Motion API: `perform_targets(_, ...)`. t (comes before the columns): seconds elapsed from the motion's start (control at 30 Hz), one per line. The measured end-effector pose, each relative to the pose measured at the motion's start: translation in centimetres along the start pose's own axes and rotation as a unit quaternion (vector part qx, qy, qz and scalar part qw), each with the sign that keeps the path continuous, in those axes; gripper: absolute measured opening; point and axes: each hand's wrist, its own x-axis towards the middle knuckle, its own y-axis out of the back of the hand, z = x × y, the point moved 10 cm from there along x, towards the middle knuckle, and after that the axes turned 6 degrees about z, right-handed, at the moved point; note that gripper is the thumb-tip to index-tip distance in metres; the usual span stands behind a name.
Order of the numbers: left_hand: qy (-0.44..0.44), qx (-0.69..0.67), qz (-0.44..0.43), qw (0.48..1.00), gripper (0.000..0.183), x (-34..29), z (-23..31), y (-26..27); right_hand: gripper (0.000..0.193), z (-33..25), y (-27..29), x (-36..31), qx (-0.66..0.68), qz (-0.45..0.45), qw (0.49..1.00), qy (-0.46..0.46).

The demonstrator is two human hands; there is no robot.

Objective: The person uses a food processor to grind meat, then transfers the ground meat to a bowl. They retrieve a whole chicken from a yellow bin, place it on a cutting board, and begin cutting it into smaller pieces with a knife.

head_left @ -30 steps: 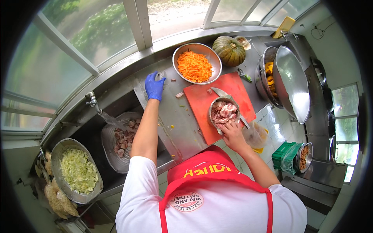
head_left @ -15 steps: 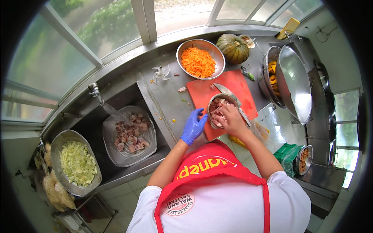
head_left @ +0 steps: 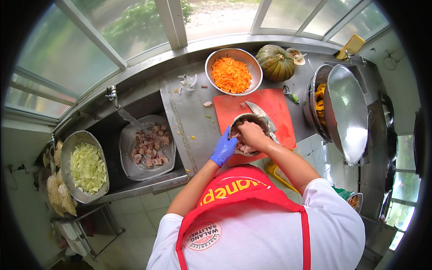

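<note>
A round metal bowl (head_left: 258, 118) holding pieces of raw pinkish meat (head_left: 245, 147) sits over the near part of the red cutting board (head_left: 282, 114). My left hand (head_left: 223, 147), in a blue glove, grips the bowl's left rim. Bare and reaching in from the right, my right hand (head_left: 254, 136) is down inside the bowl with its fingers curled into the meat. Its fingertips are partly hidden among the pieces. A knife (head_left: 261, 111) lies on the board behind the bowl, partly covered by it.
Water from a tap (head_left: 112, 95) runs into a basin of meat cubes (head_left: 153, 144) in the sink. Shredded cabbage (head_left: 88, 167) fills a pan at left. Behind the board stand a bowl of orange shreds (head_left: 231, 74), a squash (head_left: 275, 63) and, to the right, large metal bowls (head_left: 346, 112).
The bowl has shifted slightly left and nearer, and now tilts. My left hand has closed onto its rim from beside it. My right hand has sunk deeper into the meat.
</note>
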Motion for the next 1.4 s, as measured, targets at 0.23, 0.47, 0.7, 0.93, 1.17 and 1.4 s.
perform_targets(0.23, -0.042, 0.093, 0.029, 0.994, 0.067, -2.1, 3.7, 0.9, 0.021, 2.3, 1.4, 0.1, 0.309, -0.028, 0.947, -0.08)
perform_targets(0.47, 0.008, 0.054, 0.089, 0.995, 0.07, -4.2, 3.6, 2.9, 0.039, 2.3, 7.4, -1.7, 0.689, -0.054, 0.717, -0.088)
perform_targets(0.7, -0.016, 0.074, 0.146, 0.986, 0.07, -5.7, 6.0, 6.4, 0.037, 2.6, 16.9, -3.1, 0.663, -0.026, 0.741, -0.103)
perform_targets(0.93, -0.05, 0.094, 0.21, 0.972, 0.072, -8.5, 8.7, 11.3, 0.029, 7.6, 5.0, -1.4, 0.547, 0.041, 0.829, -0.11)
perform_targets(1.17, -0.101, 0.096, 0.237, 0.961, 0.075, -9.7, 8.3, 13.2, 0.024, 1.8, 5.9, -1.0, 0.115, 0.144, 0.983, -0.01)
perform_targets(1.4, -0.115, 0.123, 0.24, 0.956, 0.075, -9.6, 10.6, 9.8, 0.06, -9.2, 0.7, 2.3, 0.06, 0.127, 0.979, 0.15)
